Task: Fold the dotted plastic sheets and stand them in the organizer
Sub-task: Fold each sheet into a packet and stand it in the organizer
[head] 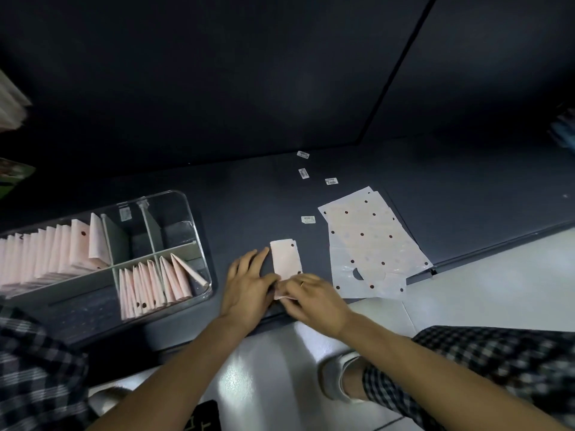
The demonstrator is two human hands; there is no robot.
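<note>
A narrow folded strip of pale pink dotted plastic sheet (285,258) lies on the dark shelf surface in front of me. My right hand (314,298) pinches and rolls up its near end. My left hand (249,286) lies flat beside the strip with straight fingers, its thumb pressing the near fold. A stack of unfolded dotted sheets (367,244) lies to the right. The clear organizer (186,206) stands at the left, with several folded sheets (155,284) upright in its near compartment and a long row (53,250) in the far left one.
Small white label stickers (303,173) lie scattered on the dark surface behind the sheets. The shelf's front edge runs just under my wrists, with a white floor below. My foot (339,377) and checkered clothing are at the bottom right.
</note>
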